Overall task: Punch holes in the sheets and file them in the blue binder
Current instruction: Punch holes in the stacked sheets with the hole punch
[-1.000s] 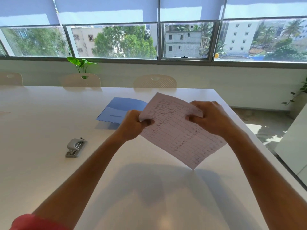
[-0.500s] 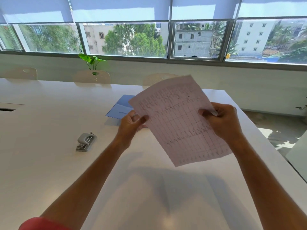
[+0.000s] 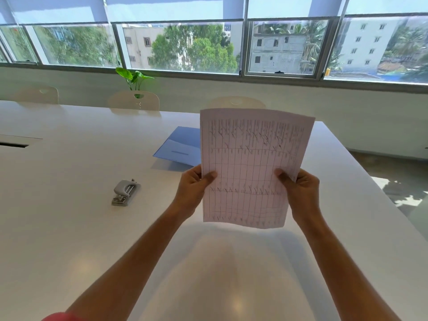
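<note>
I hold printed sheets (image 3: 250, 158) with a ruled table upright above the white table (image 3: 69, 228). My left hand (image 3: 192, 191) pinches their left edge, thumb on the front. My right hand (image 3: 301, 191) pinches the right edge the same way. How many sheets are in the stack I cannot tell. The blue binder (image 3: 178, 147) lies flat on the table behind the sheets, partly hidden by them. A grey hole punch (image 3: 126, 192) sits on the table to the left of my left hand, apart from it.
Three pale chairs (image 3: 134, 100) stand along the table's far side, with a green plant (image 3: 134, 77) behind them under the windows. A dark slot (image 3: 14, 144) opens in the tabletop at far left. The table's right edge (image 3: 370, 193) drops to the floor.
The sheets turned from tilted to upright and squared between both hands. My hands slid down to their lower side edges, and the view shifted closer to the table.
</note>
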Available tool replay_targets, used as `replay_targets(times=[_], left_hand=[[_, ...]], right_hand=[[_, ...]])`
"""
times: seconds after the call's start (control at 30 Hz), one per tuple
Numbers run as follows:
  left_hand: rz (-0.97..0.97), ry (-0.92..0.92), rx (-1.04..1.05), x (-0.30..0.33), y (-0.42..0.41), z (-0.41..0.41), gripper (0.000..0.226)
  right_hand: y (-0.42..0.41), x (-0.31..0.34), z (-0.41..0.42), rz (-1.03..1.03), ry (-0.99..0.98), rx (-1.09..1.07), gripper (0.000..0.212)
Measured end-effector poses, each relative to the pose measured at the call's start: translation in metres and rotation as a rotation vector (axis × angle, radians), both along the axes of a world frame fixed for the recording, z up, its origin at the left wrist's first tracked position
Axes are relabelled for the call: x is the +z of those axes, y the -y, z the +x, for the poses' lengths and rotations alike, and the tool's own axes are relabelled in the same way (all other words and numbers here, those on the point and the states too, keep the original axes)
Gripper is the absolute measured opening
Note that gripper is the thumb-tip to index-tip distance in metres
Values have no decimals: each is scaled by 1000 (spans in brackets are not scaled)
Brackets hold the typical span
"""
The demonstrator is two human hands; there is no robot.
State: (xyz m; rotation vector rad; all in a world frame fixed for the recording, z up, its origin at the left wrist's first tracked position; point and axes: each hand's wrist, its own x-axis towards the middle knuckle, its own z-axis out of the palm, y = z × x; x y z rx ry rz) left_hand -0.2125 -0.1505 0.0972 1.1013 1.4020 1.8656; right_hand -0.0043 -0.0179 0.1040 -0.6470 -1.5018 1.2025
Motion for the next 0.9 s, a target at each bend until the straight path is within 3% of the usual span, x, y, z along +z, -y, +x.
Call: replay_targets(times=[0.23, 0.53, 0.8, 0.9], left_hand=[[-43, 10, 20, -24, -3, 4, 21], [-81, -75, 23, -19, 0, -14, 21], [-204, -109, 381, -29, 13, -80, 16], [-291, -246, 571, -37, 21, -109, 13]], right_hand=[[0, -30, 1, -115, 74, 58, 5], [-3, -28, -5, 45, 143, -27, 18], [-3, -38, -15, -32, 138, -25, 18], [-2, -39, -20, -48, 146, -8, 16]])
